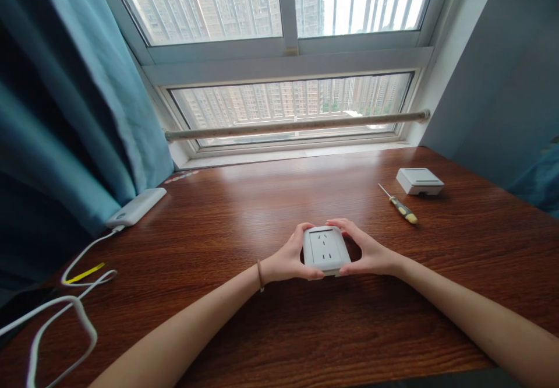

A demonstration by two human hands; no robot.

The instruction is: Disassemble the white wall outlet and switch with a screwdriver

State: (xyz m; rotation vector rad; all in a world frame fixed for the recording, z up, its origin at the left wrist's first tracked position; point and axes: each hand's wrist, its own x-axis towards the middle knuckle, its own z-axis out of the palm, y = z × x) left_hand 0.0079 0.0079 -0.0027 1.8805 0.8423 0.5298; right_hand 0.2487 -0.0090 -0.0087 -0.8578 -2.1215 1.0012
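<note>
From the head view, I have the socket [326, 248] between my two hands, near the front edge of the table [244, 201] and a little right of the middle. My left hand [288, 257] is clamped on its left side, my right hand [371, 254] on its right, each with the thumb at the near edge and fingers at the far one. I can't tell whether its underside touches the wood.

As far as I can judge, the handling is under way. The slotted face sits over a white base that peeks out along the near edge, so those parts look put together; whether anything fastens them underneath is hidden from me. The screwdriver [402, 208] lies loose to the right, in neither hand, and just beyond its handle sits a white box [420, 181], apart from me. Any work on that box, or with that tool, would be left to do.

The socket's face is smooth, matte-looking plastic, squarish with rounded corners, cut with a three-slot group above a two-slot pair. The box is squarer, with a dark line across its top and a notch in front. The screwdriver has a thin metal shaft and a chunky grey-and-yellow handle. Under it all runs glossy red-brown wood grain; off to my left, a soft white cable [87, 325] loops loosely beside a slim yellow strip [86, 273].
</note>
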